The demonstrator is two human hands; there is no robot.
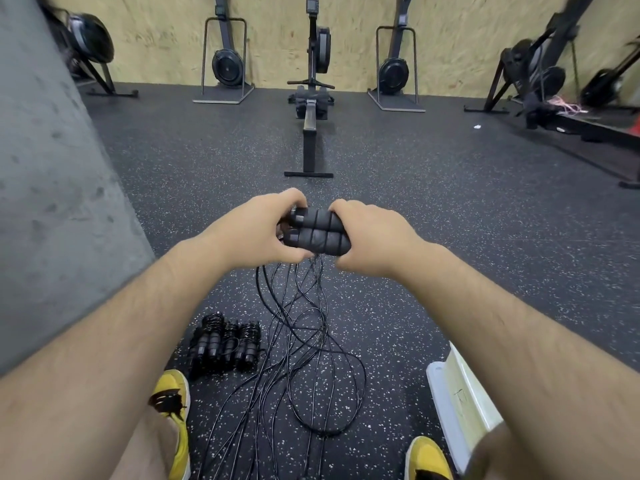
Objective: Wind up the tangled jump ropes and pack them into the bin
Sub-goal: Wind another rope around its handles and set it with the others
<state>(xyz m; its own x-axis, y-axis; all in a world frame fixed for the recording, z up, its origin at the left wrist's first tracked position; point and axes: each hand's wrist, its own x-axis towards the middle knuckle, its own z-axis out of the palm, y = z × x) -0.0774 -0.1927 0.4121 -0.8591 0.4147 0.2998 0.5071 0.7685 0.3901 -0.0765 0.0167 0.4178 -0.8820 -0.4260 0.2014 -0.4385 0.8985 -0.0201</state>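
Faint scribble (462, 396) on bin (482, 415), illegible

Light even, diffuse, moderately bright; I see only faint shadows on the floor (450, 220). Jump rope handles (317, 232) in my grip read sharp. Edges bow outward; corner machine (90, 39) smeared.

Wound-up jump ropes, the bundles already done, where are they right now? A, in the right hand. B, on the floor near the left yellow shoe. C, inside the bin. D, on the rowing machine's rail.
B: the wound-up jump ropes lie on the floor just ahead of the left yellow shoe, apart from the bin, while the left hand and right hand grip a pair of handles.
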